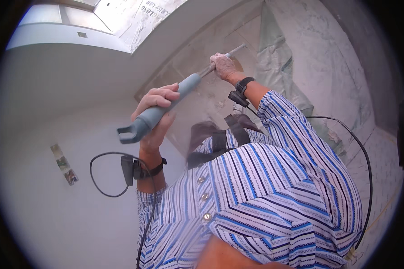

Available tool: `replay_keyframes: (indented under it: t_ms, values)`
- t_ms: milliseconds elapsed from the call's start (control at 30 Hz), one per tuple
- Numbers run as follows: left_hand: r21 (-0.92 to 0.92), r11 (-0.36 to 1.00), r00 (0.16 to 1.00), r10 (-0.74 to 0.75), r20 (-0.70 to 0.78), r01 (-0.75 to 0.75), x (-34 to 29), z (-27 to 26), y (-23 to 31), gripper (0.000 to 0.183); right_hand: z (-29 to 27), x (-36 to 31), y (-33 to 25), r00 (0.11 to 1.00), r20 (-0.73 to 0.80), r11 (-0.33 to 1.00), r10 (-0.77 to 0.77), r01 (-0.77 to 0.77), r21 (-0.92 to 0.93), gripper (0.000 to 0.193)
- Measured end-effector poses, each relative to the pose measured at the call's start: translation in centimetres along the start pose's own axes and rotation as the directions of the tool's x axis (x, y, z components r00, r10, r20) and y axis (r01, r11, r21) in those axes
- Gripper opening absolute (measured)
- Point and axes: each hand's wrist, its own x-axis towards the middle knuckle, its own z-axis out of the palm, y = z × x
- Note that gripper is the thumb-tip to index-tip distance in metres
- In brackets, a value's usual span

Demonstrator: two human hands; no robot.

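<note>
Left-hand grip [156,99] curls around the padded blue-grey handle [184,89] of a long pole [236,49]; beyond it, the right-hand grip [225,66] is folded around the thin shaft [206,71]. So the pole slants through both grips, its forked end [141,128] jutting just past the left one. If swung back, that fork might catch the black cable [110,196] looping near the left grip and tug the wrist device [127,168]. Pale dust on the right-hand grip could let the shaft slip, and a wide turn might knock the fork against the white wall [54,94].
</note>
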Motion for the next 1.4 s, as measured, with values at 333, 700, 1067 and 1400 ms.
replay_keyframes:
  t_ms: [333,700,1067,1400]
  values:
    - [-0.13,0.991,1.0,-0.009,0.021,0.011,4.8,2.2,-3.8,0.035,-1.3,0.4,3.6,0.954,-0.173,0.969,0.244,-0.245,0.016,0.008]
    - [-0.126,0.985,0.977,-0.092,0.193,0.117,7.4,6.7,-5.1,0.029,-1.7,-1.7,10.3,0.872,-0.302,0.914,0.386,-0.406,-0.005,0.008]
    - [0.058,0.992,0.983,-0.117,0.139,0.11,0.6,2.3,1.9,0.024,2.8,-6.3,0.4,0.985,-0.05,0.97,0.165,-0.153,0.188,0.009]
    - [0.062,0.998,0.946,0.009,0.323,-0.031,5.5,1.7,4.5,0.017,-4.1,-2.9,0.9,0.985,-0.157,0.996,0.073,-0.064,0.059,0.01]
